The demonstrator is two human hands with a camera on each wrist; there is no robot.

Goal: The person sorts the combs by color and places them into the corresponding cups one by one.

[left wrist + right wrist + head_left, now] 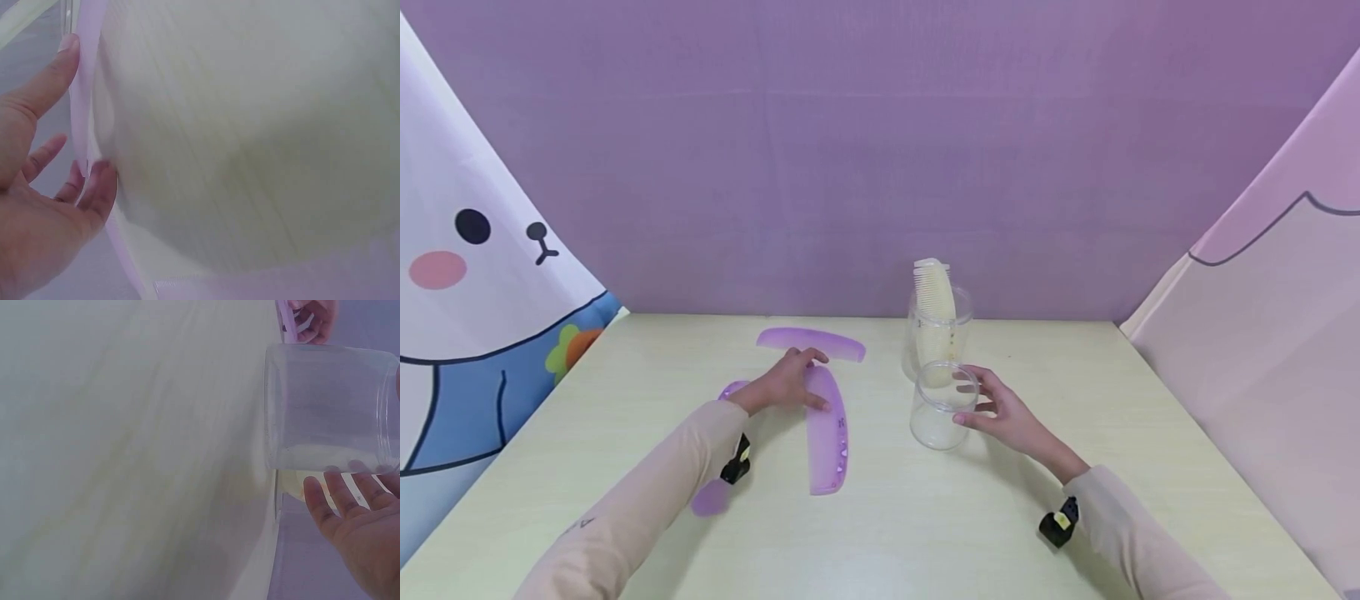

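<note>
My left hand (782,383) is at the far end of a purple comb (827,450), which lies lengthwise on the table with small decorations along its right edge. In the left wrist view, the thumb (59,75) touches the comb and the other fingers reach to its end, spread apart from the thumb. My right hand (1007,421) holds a clear cylindrical cup (934,427) by its right side near the rim, thumb in front and fingers behind. Nothing shows inside this cup. Close behind it stands another clear cup (910,350) with a cream comb (934,300) upright in it.
Another purple comb (812,340) lies crosswise at the back, beyond my left hand. Partly hidden under my left forearm is a further purple piece (711,498). The pale table (880,542) ends at a purple cloth backdrop (865,167), with printed cloths at both sides.
</note>
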